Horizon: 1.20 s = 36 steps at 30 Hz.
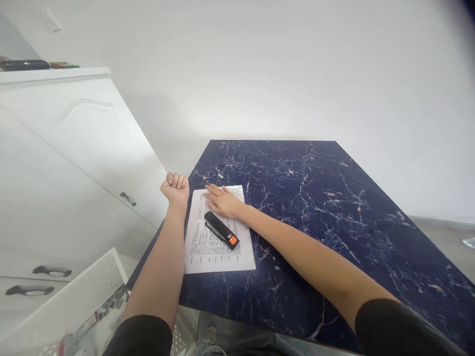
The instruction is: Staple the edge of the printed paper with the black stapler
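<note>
My left hand [177, 189] is closed in a fist at the left edge of the table, beside the paper; no object shows between its curled fingers. My right hand [223, 201] lies with fingers stretched out over the upper part of a printed sheet of paper [198, 244]. Below my right hand, a black stapler [218, 227] with an orange patch on one end rests slantwise on the sheet. Neither hand grips the stapler. Dense lines of print cover much of the sheet, partly hidden by the stapler and my right hand.
The paper lies on a dark blue marble-patterned table [297, 198] set against a white wall [274, 69]. To the left stands a white cabinet [74, 148] with dark handles. A white perforated container [100, 277] holding assorted items sits low at the left.
</note>
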Available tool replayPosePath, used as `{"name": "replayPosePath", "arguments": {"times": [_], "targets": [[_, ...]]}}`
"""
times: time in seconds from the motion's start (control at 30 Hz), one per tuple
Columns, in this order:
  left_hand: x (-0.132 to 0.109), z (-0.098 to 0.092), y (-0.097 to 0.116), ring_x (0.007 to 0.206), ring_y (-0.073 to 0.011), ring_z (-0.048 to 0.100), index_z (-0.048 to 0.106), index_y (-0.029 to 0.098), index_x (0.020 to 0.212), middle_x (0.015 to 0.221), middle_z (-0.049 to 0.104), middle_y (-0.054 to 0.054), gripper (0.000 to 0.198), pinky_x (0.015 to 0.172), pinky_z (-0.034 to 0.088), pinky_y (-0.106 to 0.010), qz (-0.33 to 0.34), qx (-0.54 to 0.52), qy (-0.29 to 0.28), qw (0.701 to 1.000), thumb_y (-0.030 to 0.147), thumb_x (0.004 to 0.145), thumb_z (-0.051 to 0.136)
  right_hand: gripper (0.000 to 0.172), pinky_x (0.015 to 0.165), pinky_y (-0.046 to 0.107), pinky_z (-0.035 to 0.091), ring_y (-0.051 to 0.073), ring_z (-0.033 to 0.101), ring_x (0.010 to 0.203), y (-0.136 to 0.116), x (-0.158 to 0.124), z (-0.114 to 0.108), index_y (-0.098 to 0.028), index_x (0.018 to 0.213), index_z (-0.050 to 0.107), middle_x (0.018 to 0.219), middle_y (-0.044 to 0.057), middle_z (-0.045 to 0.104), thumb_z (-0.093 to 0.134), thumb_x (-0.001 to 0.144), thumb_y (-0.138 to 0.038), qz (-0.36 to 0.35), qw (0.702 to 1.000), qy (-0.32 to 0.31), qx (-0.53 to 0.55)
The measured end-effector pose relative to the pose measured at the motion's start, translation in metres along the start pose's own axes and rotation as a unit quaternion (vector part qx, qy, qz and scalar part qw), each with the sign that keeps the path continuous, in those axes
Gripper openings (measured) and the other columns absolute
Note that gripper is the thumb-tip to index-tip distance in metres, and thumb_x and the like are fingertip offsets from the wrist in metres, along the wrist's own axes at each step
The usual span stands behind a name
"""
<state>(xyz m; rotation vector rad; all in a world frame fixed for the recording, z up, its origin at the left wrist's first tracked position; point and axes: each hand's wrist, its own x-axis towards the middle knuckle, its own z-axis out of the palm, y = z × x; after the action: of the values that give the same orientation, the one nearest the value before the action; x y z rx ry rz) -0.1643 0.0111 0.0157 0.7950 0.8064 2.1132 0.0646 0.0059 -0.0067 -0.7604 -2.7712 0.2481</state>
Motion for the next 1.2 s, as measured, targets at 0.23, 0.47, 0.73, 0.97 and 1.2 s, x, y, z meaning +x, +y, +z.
{"name": "replayPosePath", "arguments": {"times": [0.23, 0.47, 0.73, 0.97, 1.2], "targets": [[-0.008, 0.011, 0.003, 0.045, -0.0101, 0.015, 0.016, 0.019, 0.062, 0.054, 0.011, 0.004, 0.043, 0.048, 0.027, -0.023, -0.020, 0.012, -0.039, 0.999, 0.013, 0.089, 0.049, 0.068, 0.132, 0.063, 0.013, 0.033, 0.021, 0.163, 0.013, -0.065, -0.008, -0.015, 0.168, 0.031, 0.175, 0.016, 0.021, 0.031, 0.111, -0.052, -0.008, 0.999, -0.044, 0.005], [-0.016, 0.027, -0.004, 0.044, -0.0099, 0.014, 0.021, 0.019, 0.059, 0.052, 0.011, 0.004, 0.039, 0.047, 0.026, -0.023, -0.092, 0.007, -0.082, 0.992, 0.011, 0.085, 0.048, 0.068, 0.132, 0.061, 0.013, 0.031, 0.018, 0.164, 0.056, -0.171, -0.045, -0.019, 0.170, 0.024, 0.176, 0.013, 0.019, 0.031, 0.112, -0.052, 0.045, 0.998, -0.051, -0.008], [-0.028, 0.053, -0.014, 0.040, -0.0077, 0.014, 0.026, 0.019, 0.054, 0.051, 0.008, 0.005, 0.037, 0.044, 0.026, -0.021, -0.170, 0.020, -0.149, 0.974, 0.011, 0.081, 0.050, 0.067, 0.133, 0.059, 0.011, 0.029, 0.018, 0.164, 0.072, -0.216, -0.058, -0.024, 0.171, 0.022, 0.176, 0.009, 0.020, 0.028, 0.112, -0.055, 0.073, 0.996, -0.044, -0.005], [-0.075, 0.097, -0.038, 0.042, -0.0086, 0.024, 0.037, 0.019, 0.049, 0.046, 0.024, 0.004, 0.030, 0.046, 0.025, -0.022, -0.160, 0.241, -0.225, 0.931, 0.007, 0.071, 0.053, 0.057, 0.130, 0.058, 0.022, 0.032, 0.029, 0.161, 0.070, -0.205, -0.064, -0.021, 0.160, 0.045, 0.173, 0.012, 0.034, 0.036, 0.110, -0.048, 0.087, 0.995, 0.030, 0.037], [-0.134, 0.128, -0.057, 0.073, -0.0225, 0.058, 0.069, 0.023, 0.082, 0.079, 0.066, -0.005, 0.017, 0.078, 0.049, -0.038, 0.036, 0.507, -0.321, 0.799, 0.012, 0.087, 0.058, 0.046, 0.056, 0.032, 0.038, 0.015, 0.048, 0.055, 0.033, -0.244, -0.113, -0.024, 0.071, 0.047, 0.061, -0.002, 0.053, 0.039, 0.109, -0.047, 0.290, 0.930, 0.142, 0.174]]}}
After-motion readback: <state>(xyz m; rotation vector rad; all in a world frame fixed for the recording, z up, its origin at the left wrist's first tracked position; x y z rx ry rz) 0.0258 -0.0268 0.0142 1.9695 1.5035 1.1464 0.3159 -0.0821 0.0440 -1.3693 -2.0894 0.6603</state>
